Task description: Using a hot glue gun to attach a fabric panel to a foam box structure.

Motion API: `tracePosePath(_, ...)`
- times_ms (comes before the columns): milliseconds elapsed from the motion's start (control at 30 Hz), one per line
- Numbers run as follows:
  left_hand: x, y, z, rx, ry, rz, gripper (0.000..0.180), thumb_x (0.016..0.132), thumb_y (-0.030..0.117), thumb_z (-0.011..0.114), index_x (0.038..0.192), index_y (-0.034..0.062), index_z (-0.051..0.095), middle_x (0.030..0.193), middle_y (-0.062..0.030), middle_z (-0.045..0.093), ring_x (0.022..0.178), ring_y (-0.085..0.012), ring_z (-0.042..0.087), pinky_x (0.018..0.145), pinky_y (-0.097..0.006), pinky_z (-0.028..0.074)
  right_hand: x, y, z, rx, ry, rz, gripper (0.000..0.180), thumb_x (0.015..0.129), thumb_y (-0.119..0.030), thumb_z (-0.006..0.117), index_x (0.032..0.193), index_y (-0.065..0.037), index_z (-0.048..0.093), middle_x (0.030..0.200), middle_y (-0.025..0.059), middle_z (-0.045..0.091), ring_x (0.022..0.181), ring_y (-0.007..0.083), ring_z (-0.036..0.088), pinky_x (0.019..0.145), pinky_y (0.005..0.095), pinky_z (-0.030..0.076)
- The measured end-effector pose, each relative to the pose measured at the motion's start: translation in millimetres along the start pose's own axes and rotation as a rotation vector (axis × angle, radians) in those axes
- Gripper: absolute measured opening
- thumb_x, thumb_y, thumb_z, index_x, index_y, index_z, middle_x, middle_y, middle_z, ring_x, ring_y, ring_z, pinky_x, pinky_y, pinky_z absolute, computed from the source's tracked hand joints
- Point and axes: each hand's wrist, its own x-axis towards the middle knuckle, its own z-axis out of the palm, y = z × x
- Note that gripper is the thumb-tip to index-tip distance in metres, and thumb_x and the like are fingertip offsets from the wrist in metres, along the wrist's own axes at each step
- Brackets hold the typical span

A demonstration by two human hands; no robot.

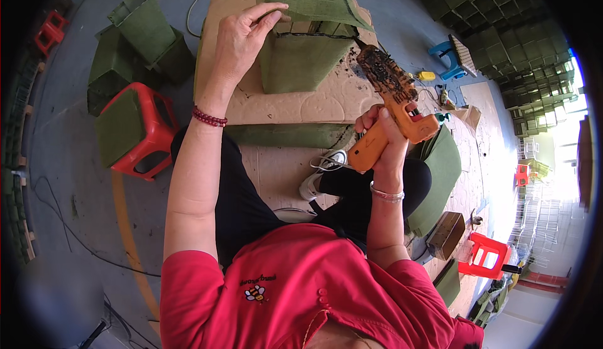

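Observation:
My left hand pinches the near-left edge of a green mesh panel between thumb and fingers. That panel lies at the top of a box-like green piece, with a dark line along a seam below it. The piece rests on a cardboard-covered work surface. My right hand is wrapped round the handle of an orange glue gun. Its front is crusted with black residue, and its dark nozzle points up-left toward the green piece's right corner.
A red stool with a green pad stands left, near several open green boxes. Blue stool and yellow object sit at the right. Green sheets lean beside my right knee. Cables cross the floor; stacked green boxes line the back right.

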Motion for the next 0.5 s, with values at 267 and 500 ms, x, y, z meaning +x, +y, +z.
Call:
tracePosePath(267,-0.4,8.4,-2.2,-0.028,-0.012,-0.028,0.021,0.092,0.024,0.061,0.105,0.0111,0.071,0.062,0.0068,0.049,0.055,-0.0016,0.031,0.049,-0.021,0.026,-0.4,5.2,-2.4,0.044,-0.009,-0.017,0.018,0.089,-0.008,0.056,0.103,0.0,0.049,0.078,0.0078,0.053,0.07,0.0179,0.052,0.063,0.0353,0.047)
tracePosePath(500,-0.2,8.9,-2.4,-0.031,-0.015,-0.064,0.021,0.092,0.024,0.061,0.105,0.0104,0.071,0.06,0.0078,0.044,0.055,-0.0023,0.031,0.049,-0.022,0.025,-5.2,9.1,3.2,0.007,-0.054,0.006,0.021,0.088,-0.01,0.055,0.105,-0.002,0.047,0.083,0.0092,0.051,0.072,0.0187,0.048,0.063,0.0372,0.044)
